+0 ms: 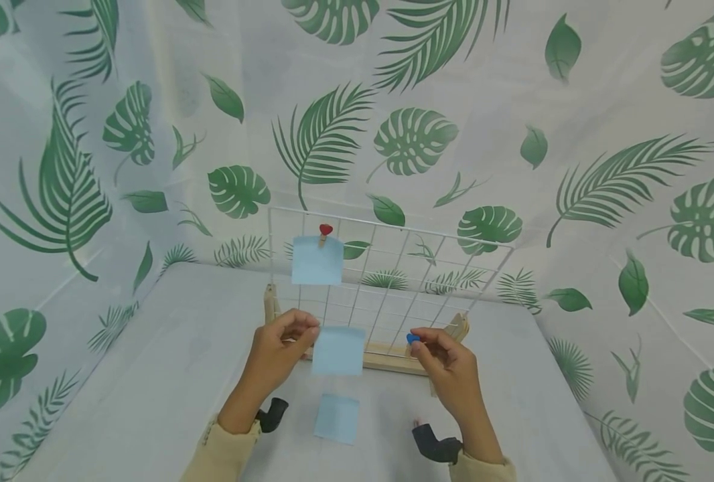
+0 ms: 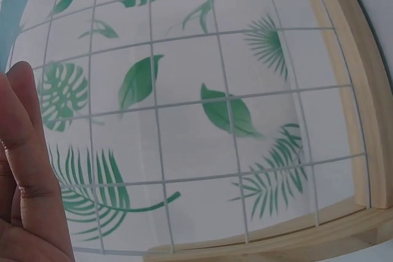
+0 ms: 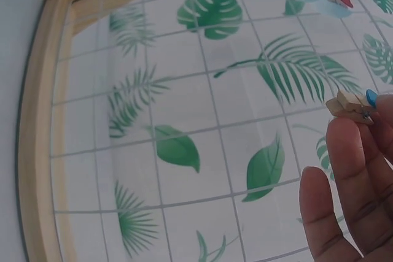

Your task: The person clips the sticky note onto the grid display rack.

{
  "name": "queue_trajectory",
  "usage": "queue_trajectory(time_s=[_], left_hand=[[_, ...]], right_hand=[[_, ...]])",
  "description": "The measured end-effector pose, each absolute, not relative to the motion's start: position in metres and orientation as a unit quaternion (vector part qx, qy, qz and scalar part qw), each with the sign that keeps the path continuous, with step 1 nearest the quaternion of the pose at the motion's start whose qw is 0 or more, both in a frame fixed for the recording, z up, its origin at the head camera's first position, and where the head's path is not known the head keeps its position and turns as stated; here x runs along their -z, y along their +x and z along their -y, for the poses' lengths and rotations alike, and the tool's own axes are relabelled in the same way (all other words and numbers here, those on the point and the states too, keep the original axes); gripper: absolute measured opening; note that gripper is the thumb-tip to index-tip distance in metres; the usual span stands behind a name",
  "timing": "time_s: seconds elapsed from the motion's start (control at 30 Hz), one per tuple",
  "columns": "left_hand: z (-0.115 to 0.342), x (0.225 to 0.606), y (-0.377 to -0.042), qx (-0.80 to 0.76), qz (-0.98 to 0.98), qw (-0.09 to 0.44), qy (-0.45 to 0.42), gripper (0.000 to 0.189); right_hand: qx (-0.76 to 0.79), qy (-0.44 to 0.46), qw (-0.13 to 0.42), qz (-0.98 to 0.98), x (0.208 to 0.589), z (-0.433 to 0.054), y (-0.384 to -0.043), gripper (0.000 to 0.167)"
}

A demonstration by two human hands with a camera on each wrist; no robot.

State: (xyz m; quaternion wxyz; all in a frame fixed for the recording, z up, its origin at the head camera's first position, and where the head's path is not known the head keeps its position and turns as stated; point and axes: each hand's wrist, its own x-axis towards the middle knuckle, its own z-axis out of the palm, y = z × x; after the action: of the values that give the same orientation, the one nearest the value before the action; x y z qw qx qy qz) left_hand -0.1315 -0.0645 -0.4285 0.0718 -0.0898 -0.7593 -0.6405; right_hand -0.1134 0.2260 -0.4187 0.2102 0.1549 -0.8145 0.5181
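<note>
Pinching a light-blue held note point(image 1: 339, 351) at its upper-L corner btwn thumb & fingers of L hand point(image 1: 280, 345), so grasping paper there, not released. Holding it roughly upright, in front of lower part of white wire grid point(image 3: 219, 128), just below & slightly R of pinned note point(image 1: 317, 264); can't tell if touching the wires. Pinching a small wooden clothespin w/ blue top point(image 3: 350, 105) btwn thumb & fingertips of R hand point(image 1: 451, 368), in front of grid's lower R part, well apart from held note. In R wrist view, showing pale wood & a bit of metal at the fingertips, w/ other fingers spread just beside. Up top, fixing pinned note near grid's upper-L corner w/ clothespin w/ red heart point(image 1: 325, 231), at note's top edge. Lying on white tabletop point(image 1: 170, 335), nearer the person & below held note: a third light-blue note point(image 1: 337, 419), btwn the forearms. Holding up the grid: a wooden stand point(image 1: 393, 361), w/ light bar along bottom & uprights at sides. Seen on both arms: beige sleeves point(image 1: 227, 450), plus black wrist mounts point(image 1: 435, 445) just by the wrists. Hanging behind & at both sides: white backdrop point(image 1: 309, 67) printed w/ green leaves, mostly palm, monstera etc.
</note>
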Motion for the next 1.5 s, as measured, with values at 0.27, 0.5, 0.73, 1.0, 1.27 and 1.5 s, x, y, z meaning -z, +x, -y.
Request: queue_trajectory(time_s=[0.27,0.5,0.73,1.0,1.27,1.5], left_hand=[[0.063,0.425,-0.135,0.641,0.756,0.077,-0.111,0.01],[0.061,0.421,-0.137,0.629,0.762,0.086,-0.128,0.007],[0.058,0.418,-0.139,0.624,0.764,0.092,-0.136,0.005],[0.055,0.414,-0.144,0.624,0.761,0.095,-0.148,0.005],[0.052,0.409,-0.147,0.618,0.765,0.096,-0.154,0.006],[0.048,0.404,-0.151,0.608,0.769,0.107,-0.166,0.005]], right_hand=[[-0.515,0.161,0.217,0.813,0.417,-0.224,-0.115,0.018],[-0.522,0.166,0.21,0.81,0.414,-0.224,-0.114,0.017],[-0.524,0.178,0.209,0.806,0.414,-0.227,-0.114,0.017],[-0.502,0.207,0.221,0.81,0.408,-0.23,-0.118,0.017],[-0.482,0.221,0.223,0.818,0.398,-0.229,-0.12,0.018],[-0.446,0.237,0.241,0.829,0.391,-0.23,-0.122,0.02]])
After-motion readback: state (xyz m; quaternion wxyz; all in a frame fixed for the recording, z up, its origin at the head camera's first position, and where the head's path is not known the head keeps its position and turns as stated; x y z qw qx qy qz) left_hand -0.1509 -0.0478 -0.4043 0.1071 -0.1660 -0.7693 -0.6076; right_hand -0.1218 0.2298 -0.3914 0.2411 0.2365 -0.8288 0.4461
